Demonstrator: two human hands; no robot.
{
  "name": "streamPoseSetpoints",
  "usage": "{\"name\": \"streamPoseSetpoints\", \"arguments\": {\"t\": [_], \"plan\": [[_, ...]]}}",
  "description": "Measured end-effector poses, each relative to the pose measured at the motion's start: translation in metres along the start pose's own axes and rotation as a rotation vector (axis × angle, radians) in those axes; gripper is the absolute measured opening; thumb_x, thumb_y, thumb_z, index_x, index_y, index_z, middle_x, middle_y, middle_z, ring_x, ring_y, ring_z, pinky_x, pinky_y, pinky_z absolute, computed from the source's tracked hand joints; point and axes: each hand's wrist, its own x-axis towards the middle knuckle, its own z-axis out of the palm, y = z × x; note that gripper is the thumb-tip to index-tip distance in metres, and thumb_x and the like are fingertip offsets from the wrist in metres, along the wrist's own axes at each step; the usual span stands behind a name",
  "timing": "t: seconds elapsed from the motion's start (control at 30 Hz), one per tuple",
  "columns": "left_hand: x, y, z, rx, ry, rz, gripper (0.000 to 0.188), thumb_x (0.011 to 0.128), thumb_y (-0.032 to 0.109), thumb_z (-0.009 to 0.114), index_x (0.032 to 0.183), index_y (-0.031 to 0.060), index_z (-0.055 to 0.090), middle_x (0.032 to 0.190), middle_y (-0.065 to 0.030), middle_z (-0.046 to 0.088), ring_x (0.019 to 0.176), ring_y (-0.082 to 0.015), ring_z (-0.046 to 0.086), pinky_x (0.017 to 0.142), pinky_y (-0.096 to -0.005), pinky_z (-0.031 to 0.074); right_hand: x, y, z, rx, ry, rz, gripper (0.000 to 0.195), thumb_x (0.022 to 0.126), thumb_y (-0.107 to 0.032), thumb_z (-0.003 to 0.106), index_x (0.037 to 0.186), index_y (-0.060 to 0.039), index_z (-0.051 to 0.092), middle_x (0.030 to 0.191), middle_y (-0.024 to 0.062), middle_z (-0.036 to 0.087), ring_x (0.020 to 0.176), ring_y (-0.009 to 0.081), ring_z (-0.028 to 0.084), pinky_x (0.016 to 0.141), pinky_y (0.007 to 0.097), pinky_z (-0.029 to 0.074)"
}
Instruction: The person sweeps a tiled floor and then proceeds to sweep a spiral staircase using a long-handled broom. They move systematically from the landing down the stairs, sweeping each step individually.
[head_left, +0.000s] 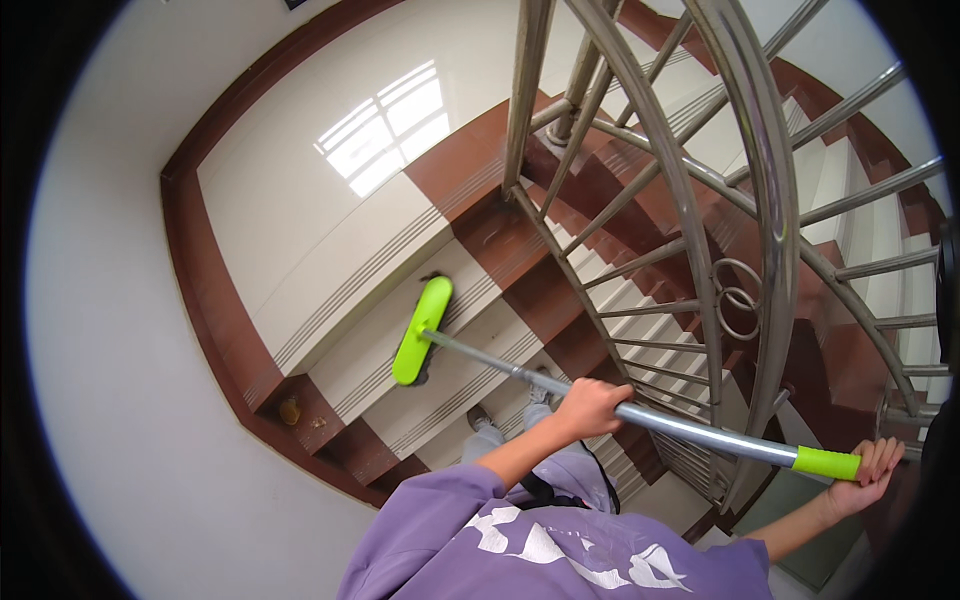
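My left hand (595, 409) grips the grey metal pole of a push broom about midway along it. Around the pole's end, at its lime-green grip (825, 463), my right hand (868, 474) is closed. The pole (705, 431) slants from the lower right towards the upper left. At its far end, the broom's lime-green head (424, 330) rests on a white stair tread just below the landing. Dark bristles or dust show along the head's edge, and a small dark clump (431, 277) lies at its upper end.
White and red-brown steps (480, 341) descend towards my shoes (478, 417). A stainless-steel railing (675, 172) curves along the right, with another flight beyond it. A shiny landing (277, 165) lies above. Yellowish debris (289, 410) sits on a step by the white left wall (127, 300).
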Motion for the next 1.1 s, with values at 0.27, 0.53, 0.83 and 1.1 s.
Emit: {"name": "streamPoseSetpoints", "arguments": {"t": [0.27, 0.53, 0.83, 1.1], "plan": [[0.11, -0.045, 0.029, 0.1, -0.351, 0.156, 0.012, 0.061, 0.018, 0.063, 0.071, 0.0105, 0.065, 0.062, -0.0149, 0.061, 0.064, -0.0356, 0.061, 0.06, -0.0461, 0.048, -0.069, -0.002, -0.014, -0.342, 0.345, -0.074, 0.023, 0.095, -0.006, 0.038, 0.073, -0.0085, 0.035, 0.061, -0.0001, 0.029, 0.048, 0.0071, 0.023, 0.044, 0.0213, 0.023], [0.101, -0.033, 0.023, 0.113, -0.354, 0.149, 0.013, 0.061, 0.018, 0.064, 0.073, 0.0123, 0.067, 0.066, -0.0134, 0.063, 0.068, -0.0348, 0.062, 0.062, -0.0459, 0.049, -0.084, -0.008, 0.023, -0.422, 0.371, -0.173, 0.02, 0.094, -0.005, 0.038, 0.074, -0.0081, 0.035, 0.064, -0.0001, 0.028, 0.05, 0.006, 0.024, 0.044, 0.0199, 0.021], [0.025, -0.026, -0.014, 0.081, -0.102, -0.065, 0.014, 0.059, 0.017, 0.066, 0.072, 0.0109, 0.063, 0.062, -0.0115, 0.061, 0.064, -0.0334, 0.061, 0.057, -0.0437, 0.048, -0.048, 0.013, 0.052, -0.119, 0.004, -0.086, 0.023, 0.094, -0.005, 0.039, 0.072, -0.0088, 0.034, 0.06, -0.0007, 0.03, 0.041, 0.0058, 0.024, 0.042, 0.019, 0.023], [-0.101, -0.054, -0.061, 0.203, 0.301, -0.341, 0.014, 0.062, 0.014, 0.069, 0.073, 0.0125, 0.06, 0.062, -0.008, 0.061, 0.061, -0.0295, 0.063, 0.057, -0.0401, 0.049, -0.017, 0.128, 0.111, 0.261, -0.174, 0.209, 0.021, 0.093, -0.002, 0.037, 0.073, -0.0064, 0.034, 0.056, 0.0013, 0.032, 0.035, 0.0059, 0.025, 0.029, 0.0198, 0.026]]}}
